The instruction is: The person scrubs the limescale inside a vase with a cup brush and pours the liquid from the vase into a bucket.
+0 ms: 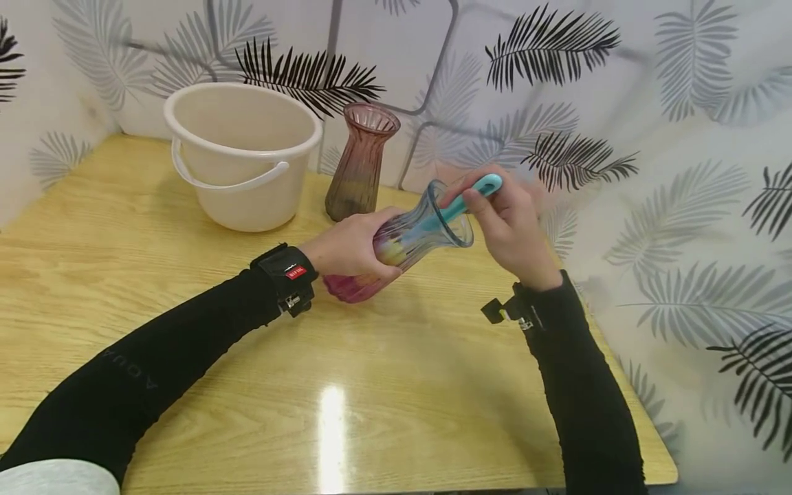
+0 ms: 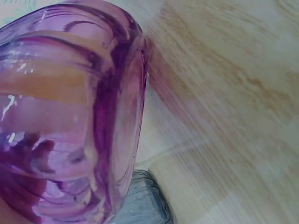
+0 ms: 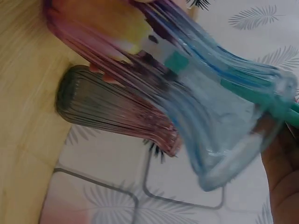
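The right hand (image 1: 507,223) pinches a turquoise handle (image 1: 487,185) between thumb and fingers, close to its rounded outer end. The rest of the handle slants down through the mouth of a ribbed glass vase (image 1: 396,249), tinted blue at the flared rim and magenta at the base. What sits at the handle's inner end is hard to make out through the glass, though a yellowish patch shows there.

The left hand (image 1: 355,244) grips the vase around its lower body, thumb on the near side, fingers over the far side. The vase lies between the two hands, tilted, its long axis rising from the base at lower left to the mouth at upper right, facing the right hand. The handle runs roughly along that same axis. The right hand is nearer the mouth, the left nearer the base. Whether the base touches the table cannot be told.

Just behind the left hand stands a second ribbed vase (image 1: 360,165), pinkish above and grey below, upright. To its left is a cream plastic bucket (image 1: 254,210) with its carrying handle lowered. All this is on a yellow wood-grain table (image 1: 260,412), set against pale walls (image 1: 680,227) printed with black and grey fronds.
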Tool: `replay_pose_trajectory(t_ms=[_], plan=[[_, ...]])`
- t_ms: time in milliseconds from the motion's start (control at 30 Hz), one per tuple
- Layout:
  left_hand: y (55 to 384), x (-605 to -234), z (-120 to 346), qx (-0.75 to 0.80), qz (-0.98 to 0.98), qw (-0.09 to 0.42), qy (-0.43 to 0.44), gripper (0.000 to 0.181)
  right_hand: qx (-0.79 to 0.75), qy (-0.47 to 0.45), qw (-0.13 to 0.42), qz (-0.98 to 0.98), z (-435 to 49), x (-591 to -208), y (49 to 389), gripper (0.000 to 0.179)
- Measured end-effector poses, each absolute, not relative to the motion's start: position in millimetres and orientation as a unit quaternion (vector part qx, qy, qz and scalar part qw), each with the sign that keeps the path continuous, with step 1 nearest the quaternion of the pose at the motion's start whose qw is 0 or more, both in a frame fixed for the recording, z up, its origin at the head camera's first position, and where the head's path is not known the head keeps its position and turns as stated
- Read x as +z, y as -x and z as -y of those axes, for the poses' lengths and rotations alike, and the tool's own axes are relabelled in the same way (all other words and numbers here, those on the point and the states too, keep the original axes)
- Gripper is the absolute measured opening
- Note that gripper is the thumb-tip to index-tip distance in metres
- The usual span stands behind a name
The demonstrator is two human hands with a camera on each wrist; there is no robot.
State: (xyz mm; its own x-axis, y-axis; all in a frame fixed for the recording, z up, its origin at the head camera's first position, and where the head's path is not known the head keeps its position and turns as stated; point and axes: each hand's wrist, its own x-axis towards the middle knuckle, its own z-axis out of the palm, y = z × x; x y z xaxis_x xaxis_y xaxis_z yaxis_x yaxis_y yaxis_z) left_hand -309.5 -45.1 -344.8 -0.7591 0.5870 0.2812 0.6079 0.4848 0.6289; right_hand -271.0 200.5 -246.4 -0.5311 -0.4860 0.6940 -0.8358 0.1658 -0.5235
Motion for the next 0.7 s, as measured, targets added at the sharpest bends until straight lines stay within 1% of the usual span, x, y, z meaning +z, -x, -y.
replay_pose_trajectory(t_ms=[100,267,333,533,700], plan=[[309.2,-345.7,46.2,-0.377,0.858,0.012,0.348,0.088,0.477,-0.428,0.151,0.752,-198.5,-258.0,276.3,0.013],[309.9,-346.5,47.5,-0.38,0.857,0.015,0.348,0.088,0.501,-0.428,0.136,0.74,-200.7,-257.8,280.1,0.018],[309.7,-346.3,47.6,-0.376,0.858,0.017,0.349,0.088,0.513,-0.429,0.136,0.731,-203.4,-252.1,279.7,0.018],[309.0,-345.9,45.6,-0.372,0.857,0.014,0.356,0.088,0.606,-0.391,0.145,0.677,-214.0,-227.2,272.3,0.01],[308.2,-347.4,45.8,-0.372,0.857,0.02,0.356,0.088,0.672,-0.358,0.182,0.622,-219.9,-210.6,269.4,0.011]])
